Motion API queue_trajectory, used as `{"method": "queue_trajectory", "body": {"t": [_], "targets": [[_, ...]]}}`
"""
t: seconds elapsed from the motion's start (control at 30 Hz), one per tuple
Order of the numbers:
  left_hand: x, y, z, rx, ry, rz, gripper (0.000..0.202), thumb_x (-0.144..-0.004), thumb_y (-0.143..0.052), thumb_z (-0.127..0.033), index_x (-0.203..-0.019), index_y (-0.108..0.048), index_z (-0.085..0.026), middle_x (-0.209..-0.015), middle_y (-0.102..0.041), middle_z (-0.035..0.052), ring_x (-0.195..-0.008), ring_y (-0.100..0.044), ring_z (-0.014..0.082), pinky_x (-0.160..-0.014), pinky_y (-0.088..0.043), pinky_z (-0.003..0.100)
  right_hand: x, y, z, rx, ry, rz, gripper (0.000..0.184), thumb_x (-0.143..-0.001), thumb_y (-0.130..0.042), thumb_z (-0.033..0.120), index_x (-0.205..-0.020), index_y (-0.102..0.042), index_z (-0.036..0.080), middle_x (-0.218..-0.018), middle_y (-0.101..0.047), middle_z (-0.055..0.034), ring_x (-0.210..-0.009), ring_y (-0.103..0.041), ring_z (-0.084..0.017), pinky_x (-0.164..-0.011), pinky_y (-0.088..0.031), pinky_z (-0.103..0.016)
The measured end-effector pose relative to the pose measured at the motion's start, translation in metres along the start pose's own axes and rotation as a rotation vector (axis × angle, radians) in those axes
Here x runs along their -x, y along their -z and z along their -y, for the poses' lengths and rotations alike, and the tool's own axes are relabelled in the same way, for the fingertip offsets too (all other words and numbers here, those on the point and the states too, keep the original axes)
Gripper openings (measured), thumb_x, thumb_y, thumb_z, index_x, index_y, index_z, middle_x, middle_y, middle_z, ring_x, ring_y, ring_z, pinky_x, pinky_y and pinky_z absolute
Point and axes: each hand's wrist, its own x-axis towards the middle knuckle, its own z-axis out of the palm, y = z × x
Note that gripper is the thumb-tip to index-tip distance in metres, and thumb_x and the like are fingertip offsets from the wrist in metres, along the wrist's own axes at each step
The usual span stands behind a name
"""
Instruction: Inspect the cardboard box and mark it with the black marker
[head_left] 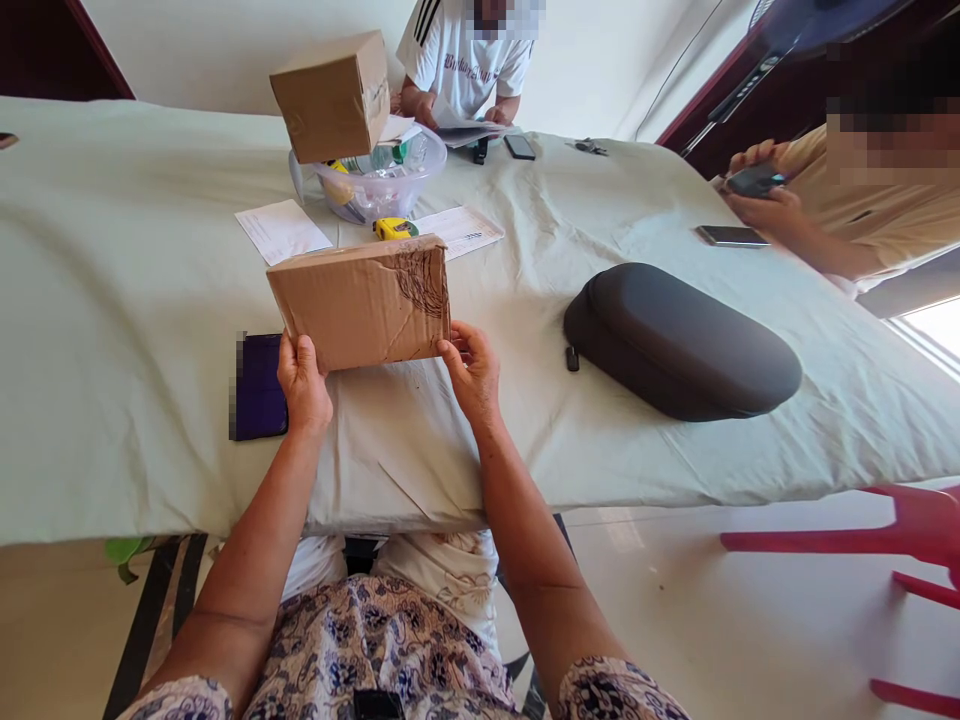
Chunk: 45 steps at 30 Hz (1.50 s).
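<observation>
A brown cardboard box with dark scribbles near its upper right corner is between my hands, tilted above the cloth-covered table. My left hand grips its lower left edge, thumb on the near face. At the lower right edge, my right hand holds it with thumb and curled fingers. Just left of my left hand lies a dark purple flat case. Behind the box are a yellow tape measure and printed papers. The fingers behind the box are partly hidden.
A clear plastic basin holds bottles and other items, with another cardboard box on it. A large dark hard case lies to the right. Two people sit across and to the right, one holding papers, one a phone. Red stools stand at lower right.
</observation>
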Motion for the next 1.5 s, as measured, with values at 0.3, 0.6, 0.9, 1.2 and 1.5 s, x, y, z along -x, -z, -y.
{"method": "queue_trajectory", "body": {"t": [0.3,0.6,0.9,1.2,1.5], "targets": [[0.005,-0.007,-0.008,0.055,0.033,0.018,0.075,-0.079,-0.067,-0.074,-0.137,-0.049,-0.030,-0.141,-0.061,0.0100,-0.126,-0.063,0.0264,-0.095,-0.061,0.039,0.002,-0.002,-0.001,-0.032,-0.049,-0.095,0.046,-0.092,-0.060,0.062,-0.113,-0.068,0.023,-0.075,-0.058,0.0032,-0.065,-0.057,-0.011,-0.062,-0.049,-0.025],[0.016,-0.011,-0.017,-0.355,-0.159,0.085,0.100,-0.071,-0.081,-0.064,-0.149,-0.036,-0.021,-0.153,-0.048,0.0171,-0.142,-0.050,0.0291,-0.123,-0.041,0.044,0.008,-0.006,0.001,0.356,-0.034,-0.082,0.066,-0.080,-0.064,0.075,-0.119,-0.056,0.022,-0.089,-0.061,-0.0008,-0.070,-0.058,-0.015,-0.065,-0.048,-0.029],[0.031,-0.020,-0.008,-0.642,-0.322,-0.027,0.126,-0.063,-0.090,-0.059,-0.156,-0.018,-0.014,-0.164,-0.028,0.0257,-0.156,-0.031,0.0352,-0.131,-0.027,0.048,0.019,-0.025,0.012,0.711,-0.116,0.012,0.099,-0.068,-0.059,0.093,-0.127,-0.047,0.015,-0.110,-0.062,-0.0162,-0.094,-0.065,-0.031,-0.070,-0.053,-0.040],[0.032,-0.021,-0.005,-0.644,-0.346,-0.038,0.122,-0.067,-0.089,-0.055,-0.156,-0.017,-0.013,-0.163,-0.027,0.0273,-0.156,-0.030,0.0354,-0.132,-0.024,0.050,0.017,-0.027,0.005,0.669,-0.123,0.006,0.092,-0.067,-0.062,0.092,-0.120,-0.048,0.018,-0.106,-0.062,-0.0131,-0.090,-0.065,-0.029,-0.081,-0.053,-0.046],[0.024,-0.012,-0.008,-0.552,-0.329,0.004,0.114,-0.072,-0.082,-0.062,-0.158,-0.020,-0.020,-0.164,-0.031,0.0207,-0.155,-0.033,0.0318,-0.130,-0.031,0.047,0.011,-0.017,0.006,0.327,-0.103,-0.046,0.065,-0.078,-0.065,0.077,-0.110,-0.055,0.021,-0.084,-0.061,-0.0003,-0.071,-0.058,-0.017,-0.070,-0.048,-0.033]]}}
